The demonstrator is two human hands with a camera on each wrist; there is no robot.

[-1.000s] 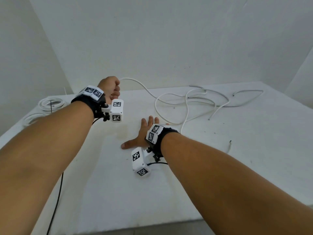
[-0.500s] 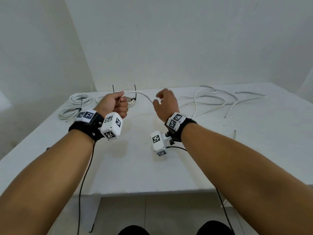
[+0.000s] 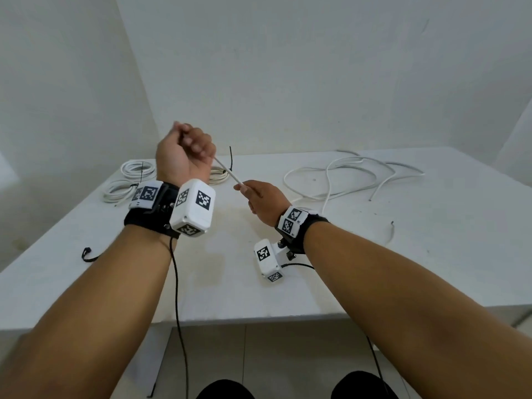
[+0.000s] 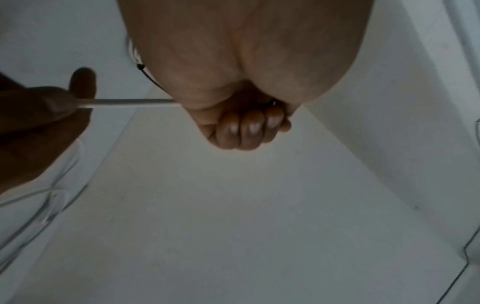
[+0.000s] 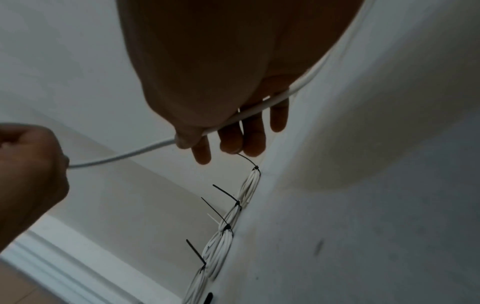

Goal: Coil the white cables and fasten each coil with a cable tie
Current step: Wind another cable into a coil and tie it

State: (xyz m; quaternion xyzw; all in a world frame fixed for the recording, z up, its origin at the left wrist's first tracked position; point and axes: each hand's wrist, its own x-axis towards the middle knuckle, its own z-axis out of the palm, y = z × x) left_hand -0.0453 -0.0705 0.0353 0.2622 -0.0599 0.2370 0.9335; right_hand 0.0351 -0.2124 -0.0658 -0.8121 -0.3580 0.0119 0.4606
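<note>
White cable [image 3: 229, 175] runs taut and nearly straight between the two hands, slanting down from the raised left hand [image 3: 185, 152], a fist closed round its end, to the lower right hand [image 3: 266, 198], which pinches it between thumb and fingers. Beyond the right hand the slack trails rightward in loose loops [image 3: 345, 177] across the table [image 3: 431, 254], so the coming coil likely draws from that side. Tied coils [image 3: 135, 180] lie far left.

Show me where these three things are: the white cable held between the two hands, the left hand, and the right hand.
white cable [image 3: 229, 174], head view, on the taut stretch between the hands.
left hand [image 3: 184, 152], head view, on the fist's back.
right hand [image 3: 266, 200], head view, on the hand's back.
</note>
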